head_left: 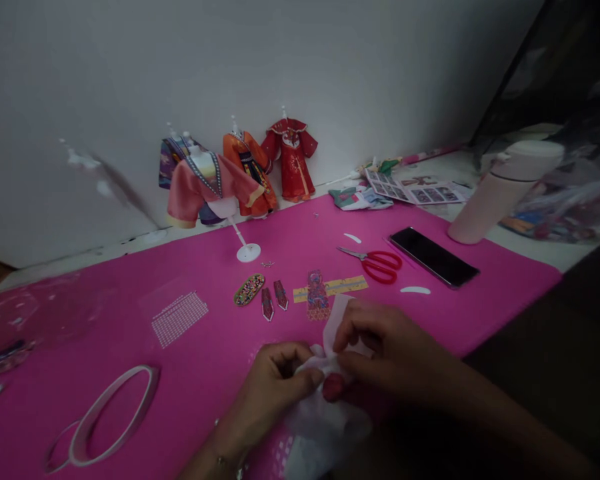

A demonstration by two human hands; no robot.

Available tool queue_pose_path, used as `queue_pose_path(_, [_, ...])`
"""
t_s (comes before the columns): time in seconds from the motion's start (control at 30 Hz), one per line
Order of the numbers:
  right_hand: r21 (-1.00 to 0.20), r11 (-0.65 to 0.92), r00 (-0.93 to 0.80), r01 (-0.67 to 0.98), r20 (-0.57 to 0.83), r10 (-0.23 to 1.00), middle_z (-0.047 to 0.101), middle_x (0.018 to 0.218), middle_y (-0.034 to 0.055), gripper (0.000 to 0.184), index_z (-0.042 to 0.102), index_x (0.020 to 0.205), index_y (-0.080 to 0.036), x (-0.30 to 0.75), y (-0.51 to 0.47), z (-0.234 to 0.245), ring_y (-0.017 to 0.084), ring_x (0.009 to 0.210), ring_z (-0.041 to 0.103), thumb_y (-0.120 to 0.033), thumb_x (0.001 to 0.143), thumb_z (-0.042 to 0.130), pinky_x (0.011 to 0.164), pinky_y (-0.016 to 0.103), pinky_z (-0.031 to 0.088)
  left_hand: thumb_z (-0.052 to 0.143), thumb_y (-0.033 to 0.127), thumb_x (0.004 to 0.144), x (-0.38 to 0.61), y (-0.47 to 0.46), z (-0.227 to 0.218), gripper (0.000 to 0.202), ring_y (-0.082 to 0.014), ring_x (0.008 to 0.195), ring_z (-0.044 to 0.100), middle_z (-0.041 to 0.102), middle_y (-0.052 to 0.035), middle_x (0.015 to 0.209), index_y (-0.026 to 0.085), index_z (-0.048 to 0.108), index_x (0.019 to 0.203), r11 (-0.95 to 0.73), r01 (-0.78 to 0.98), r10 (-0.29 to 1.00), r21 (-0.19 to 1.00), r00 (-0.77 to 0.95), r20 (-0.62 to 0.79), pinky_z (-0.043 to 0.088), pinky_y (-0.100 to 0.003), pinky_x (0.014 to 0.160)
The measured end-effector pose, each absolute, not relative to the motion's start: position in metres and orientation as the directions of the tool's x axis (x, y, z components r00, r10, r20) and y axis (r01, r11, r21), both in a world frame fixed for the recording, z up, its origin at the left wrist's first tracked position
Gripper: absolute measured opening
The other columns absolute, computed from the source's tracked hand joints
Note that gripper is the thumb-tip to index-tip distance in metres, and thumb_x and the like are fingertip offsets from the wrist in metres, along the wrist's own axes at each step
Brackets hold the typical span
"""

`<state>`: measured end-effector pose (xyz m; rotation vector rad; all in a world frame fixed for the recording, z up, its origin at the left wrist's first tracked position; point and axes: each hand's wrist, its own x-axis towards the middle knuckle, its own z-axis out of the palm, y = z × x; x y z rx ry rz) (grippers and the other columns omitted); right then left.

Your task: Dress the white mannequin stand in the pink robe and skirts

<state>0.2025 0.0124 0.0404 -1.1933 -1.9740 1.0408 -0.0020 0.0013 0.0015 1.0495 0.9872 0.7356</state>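
Observation:
At the near edge of the pink mat, my left hand (275, 387) pinches a piece of thin white fabric (325, 427) between thumb and fingers. My right hand (375, 343) is closed on the upper part of the same fabric, close to my left thumb. A small dark red piece (333, 387) shows between the two hands, against the cloth. Just beyond them lie a patterned red strip (318, 293) crossing a yellow strip (350, 285). Two small pointed red trims (274, 300) rest to their left, beside an oval beaded piece (249, 289).
Red-handled scissors (377, 263) and a phone (433, 257) lie at right, before a pink bottle (507, 190). A doll stand wears a pink jacket (215, 187); other dressed stands, one in a red robe (290, 160), line the wall. A white embroidery-like hoop (147, 400) sits front left, near a sheet of small gems (180, 320).

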Motion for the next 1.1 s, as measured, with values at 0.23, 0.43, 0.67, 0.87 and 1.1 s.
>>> queue_pose_path(0.23, [-0.683,0.424,-0.509,0.594,0.089,0.856,0.059,0.073,-0.0023,0.017,0.075,0.076,-0.023,0.195,-0.011,0.047,0.009,0.059,0.052,-0.014,0.08,0.061,0.052,0.023,0.029,0.077,0.039,0.067,-0.001,-0.001,0.002,0.028,-0.0093,0.053,0.051,0.06,0.0014,0.059,0.016,0.061,0.06,0.316,-0.019,0.877,0.948,0.388,-0.285,0.035,-0.02,0.05])
queue_pose_path(0.43, [-0.646,0.423,-0.516,0.635,0.052,0.855,0.06,0.072,-0.0012,0.019,0.074,0.073,-0.021,0.19,-0.009,0.043,0.009,0.058,0.052,-0.017,0.083,0.058,0.052,0.024,0.029,0.075,0.036,0.066,0.001,-0.001,0.008,0.026,-0.009,0.052,0.05,0.059,0.0015,0.058,0.015,0.06,0.059,0.327,0.045,0.879,0.944,0.352,-0.321,0.035,-0.021,0.051])
queue_pose_path(0.67, [-0.626,0.435,-0.515,0.647,0.063,0.855,0.059,0.069,-0.0014,0.016,0.071,0.07,-0.018,0.189,-0.01,0.041,0.01,0.059,0.052,-0.014,0.081,0.059,0.053,0.024,0.029,0.07,0.029,0.067,0.004,-0.004,0.008,0.018,-0.0081,0.05,0.046,0.057,0.0024,0.055,0.016,0.061,0.059,0.275,0.07,0.903,0.959,0.325,-0.282,0.033,-0.02,0.048])
queue_pose_path(0.87, [-0.601,0.428,-0.488,0.675,0.071,0.87,0.059,0.066,-0.0008,0.015,0.068,0.065,-0.016,0.186,-0.009,0.037,0.01,0.057,0.05,-0.012,0.076,0.059,0.051,0.025,0.026,0.066,0.021,0.067,0.007,-0.007,0.01,0.014,-0.0073,0.051,0.041,0.051,0.0046,0.054,0.016,0.058,0.056,0.213,0.102,0.915,0.972,0.328,-0.235,0.03,-0.02,0.047])
queue_pose_path(1.1, [-0.603,0.417,-0.477,0.68,0.067,0.876,0.057,0.065,-0.0017,0.015,0.066,0.061,-0.016,0.186,-0.007,0.031,0.008,0.055,0.047,-0.012,0.074,0.06,0.05,0.025,0.024,0.066,0.022,0.067,0.007,-0.006,0.01,0.014,-0.0075,0.051,0.041,0.05,0.0044,0.056,0.016,0.059,0.057,0.221,0.113,0.912,0.969,0.328,-0.247,0.03,-0.02,0.048])
